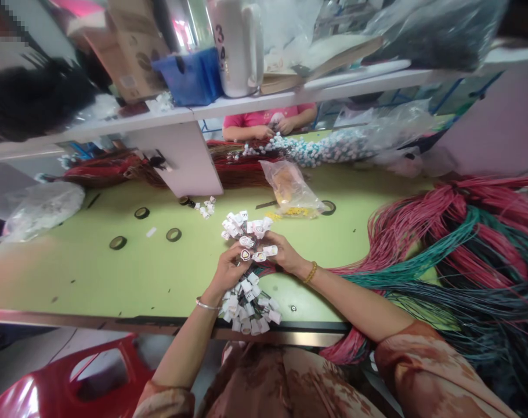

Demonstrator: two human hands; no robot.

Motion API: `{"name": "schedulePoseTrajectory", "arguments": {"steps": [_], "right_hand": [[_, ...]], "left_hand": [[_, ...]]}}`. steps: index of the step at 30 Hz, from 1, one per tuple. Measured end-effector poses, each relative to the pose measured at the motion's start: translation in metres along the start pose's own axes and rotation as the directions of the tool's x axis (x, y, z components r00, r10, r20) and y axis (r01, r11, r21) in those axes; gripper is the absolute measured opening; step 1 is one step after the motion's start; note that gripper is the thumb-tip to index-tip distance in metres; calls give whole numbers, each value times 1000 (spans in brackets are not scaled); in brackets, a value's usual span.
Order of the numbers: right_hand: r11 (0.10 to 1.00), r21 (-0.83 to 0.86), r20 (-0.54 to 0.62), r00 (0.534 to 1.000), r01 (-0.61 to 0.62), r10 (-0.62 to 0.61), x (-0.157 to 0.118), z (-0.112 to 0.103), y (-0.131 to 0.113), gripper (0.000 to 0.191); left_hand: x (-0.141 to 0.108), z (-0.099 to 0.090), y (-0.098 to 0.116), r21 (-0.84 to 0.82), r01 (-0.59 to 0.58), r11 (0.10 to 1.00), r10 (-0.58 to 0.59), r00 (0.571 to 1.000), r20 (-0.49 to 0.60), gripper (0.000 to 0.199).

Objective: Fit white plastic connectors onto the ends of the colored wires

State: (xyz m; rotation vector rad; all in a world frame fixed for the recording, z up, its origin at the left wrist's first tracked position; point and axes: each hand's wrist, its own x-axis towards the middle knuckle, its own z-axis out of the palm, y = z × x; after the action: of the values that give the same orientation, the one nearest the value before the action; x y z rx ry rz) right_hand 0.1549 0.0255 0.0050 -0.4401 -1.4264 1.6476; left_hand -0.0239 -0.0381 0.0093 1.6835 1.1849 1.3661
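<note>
Connectors point(245, 255) now, grasping them with left hand point(230, 266) and right hand point(284, 252) together, probably keeping them facing upward for viewing (leaving wires point(420, 271) trailing rightward across table point(333, 238)).

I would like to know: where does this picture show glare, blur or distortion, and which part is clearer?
Head view: glare whitens part of the red plastic seat at lower left; head view: the wires smear toward the right edge; head view: wide-angle stretching seems to enlarge the right sleeve; head view: the white connectors near the centre look clearer.
</note>
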Motion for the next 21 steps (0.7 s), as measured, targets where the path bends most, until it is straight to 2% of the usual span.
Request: {"name": "schedulePoseTrajectory", "arguments": {"steps": [5, 9, 11, 14, 17, 19, 21], "right_hand": [[989, 120, -18, 996, -88, 90, -1, 3, 4, 46], [981, 154, -69, 989, -117, 128, -3, 5, 2, 49], [976, 171, -52, 988, -135, 146, -3, 5, 1, 55], [949, 241, 55, 979, -204, 196, -3, 5, 1, 70], [927, 262, 135, 961, -268, 239, -1, 3, 3, 70], [923, 254, 158, 954, -290, 256, 1, 3, 3, 68], [920, 248, 164, 949, -304, 269, 3, 7, 2, 64]], "left_hand": [[1, 1, 6, 172, -198, 965, 193, 980, 44, 10], [-1, 5, 12, 338, -389, 857, 371, 921, 119, 11], [-3, 8, 13, 412, -434, 801, 414, 899, 142, 14], [-9, 12, 11, 491, -424, 761, 411, 901, 141, 17], [-16, 14, 8, 511, -374, 774, 374, 921, 109, 20], [-20, 15, 7, 511, -312, 801, 334, 941, 52, 25], [-24, 17, 6, 499, -188, 846, 250, 966, -60, 32]]}}
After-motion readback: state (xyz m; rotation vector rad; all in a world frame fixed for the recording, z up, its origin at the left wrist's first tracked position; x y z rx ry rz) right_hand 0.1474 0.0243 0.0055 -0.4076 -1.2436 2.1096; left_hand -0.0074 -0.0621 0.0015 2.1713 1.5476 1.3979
